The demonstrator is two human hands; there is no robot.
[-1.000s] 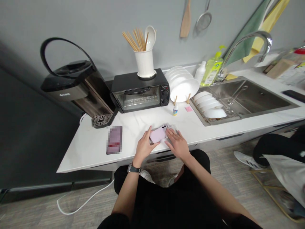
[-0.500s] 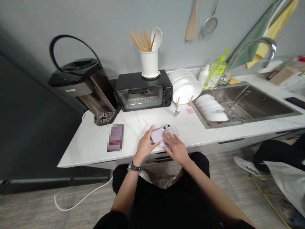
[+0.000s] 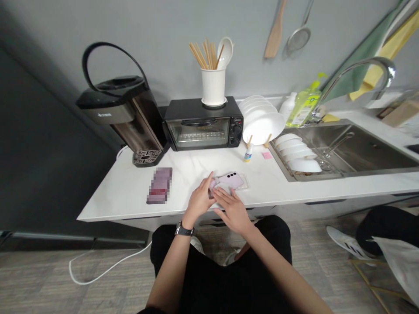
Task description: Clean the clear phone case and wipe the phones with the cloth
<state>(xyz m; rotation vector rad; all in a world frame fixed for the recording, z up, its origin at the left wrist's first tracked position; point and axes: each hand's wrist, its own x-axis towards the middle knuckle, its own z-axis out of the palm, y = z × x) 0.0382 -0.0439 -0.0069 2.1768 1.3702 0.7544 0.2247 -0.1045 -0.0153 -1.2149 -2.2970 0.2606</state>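
A pale lilac phone (image 3: 235, 179) lies back up on the white counter, its camera lenses showing at the top right. Under or beside its right end is a clear case (image 3: 244, 182). My left hand (image 3: 200, 197) grips the phone's left end between thumb and fingers. Stretched out flat, my right hand (image 3: 231, 209) rests its fingertips on the phone's lower left part, where something whitish and thin shows; it may be a cloth. A purple item (image 3: 159, 185), blurred by pixels, lies further left.
Behind stand a dark water dispenser (image 3: 131, 117), a toaster oven (image 3: 203, 131) and white plates (image 3: 262, 126). A small bottle (image 3: 248, 153) and a pink square (image 3: 267, 155) lie ahead. The sink (image 3: 353, 148) is right; a person's leg (image 3: 382, 226) shows beyond.
My right hand has slid left along the phone, towards my left hand, and more of the phone's lens end shows. The view has shifted slightly.
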